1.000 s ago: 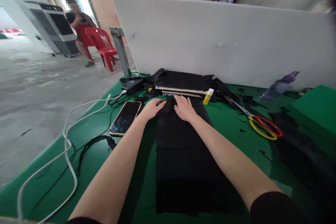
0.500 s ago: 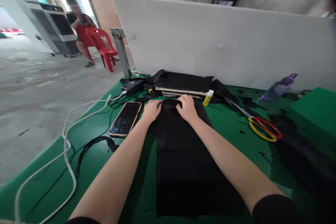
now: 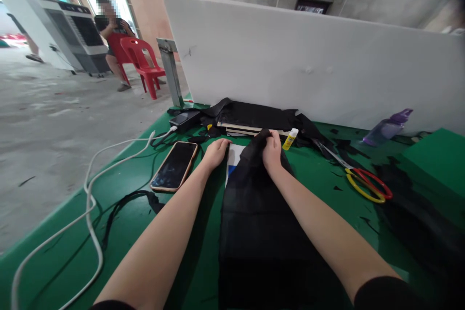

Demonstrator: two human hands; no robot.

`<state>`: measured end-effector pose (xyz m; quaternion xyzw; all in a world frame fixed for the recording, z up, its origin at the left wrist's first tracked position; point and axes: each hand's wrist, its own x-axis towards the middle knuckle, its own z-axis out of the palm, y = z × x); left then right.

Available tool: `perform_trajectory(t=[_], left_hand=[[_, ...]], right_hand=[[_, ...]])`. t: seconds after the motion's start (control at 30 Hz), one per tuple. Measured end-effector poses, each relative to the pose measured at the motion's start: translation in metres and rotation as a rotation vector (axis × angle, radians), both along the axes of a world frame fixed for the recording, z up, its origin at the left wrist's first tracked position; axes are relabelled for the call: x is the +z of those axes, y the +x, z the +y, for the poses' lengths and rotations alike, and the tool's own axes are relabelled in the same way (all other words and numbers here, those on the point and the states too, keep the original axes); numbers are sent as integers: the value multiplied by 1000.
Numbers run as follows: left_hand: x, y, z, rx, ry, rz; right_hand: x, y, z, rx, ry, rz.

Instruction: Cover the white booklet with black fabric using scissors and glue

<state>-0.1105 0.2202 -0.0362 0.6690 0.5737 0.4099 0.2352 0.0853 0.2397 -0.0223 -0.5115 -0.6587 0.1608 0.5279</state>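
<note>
A long piece of black cloth [image 3: 254,232] runs down the table in front of me. My right hand [image 3: 272,151] is closed around its far end and holds that end bunched up and folded to the right. Under the lifted corner a white sheet with a blue patch [image 3: 235,152] shows; most of it is hidden by the cloth. At the sheet's far left corner is my left hand [image 3: 216,151], its fingers held together and gripping the edge. How thick the sheet is I cannot tell.
A phone [image 3: 174,165] lies left of my left hand, near white cables [image 3: 90,223]. Behind are cloth-topped boards [image 3: 257,114] and a glue stick [image 3: 290,139]. Scissors [image 3: 366,184] and a purple bottle [image 3: 388,128] are at right. A person [image 3: 112,34] sits beyond the table.
My right hand has lifted the cloth's far end and drawn it to the right, uncovering part of the white-and-blue sheet. My left hand has shifted slightly right, off the cloth to the sheet's corner.
</note>
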Motion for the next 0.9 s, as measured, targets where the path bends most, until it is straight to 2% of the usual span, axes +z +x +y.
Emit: perform_trajectory(t=[0.1,0.17,0.37,0.57,0.63,0.73,0.8,0.9], left_hand=[[0,0,-1,-8,29,-107],[1,0,-2,-23,54,-165],[5,4,-4,-65,93,-360],[14,8,-8,-119,14,-631],[17,9,-11,-173,-28,-744],[21,12,-15,-329,-88,-890],[21,13,-14,-315,-45,-747],[16,11,-9,-98,48,-384]], right_hand=[[-1,-1,1,83,75,214],[-2,-1,3,103,94,269],[-7,0,8,80,70,168],[-5,-8,9,134,60,-40],[-3,-9,9,207,-7,-12],[-3,-7,12,340,-126,191],[-6,-3,15,381,-166,292],[-11,6,22,394,-182,438]])
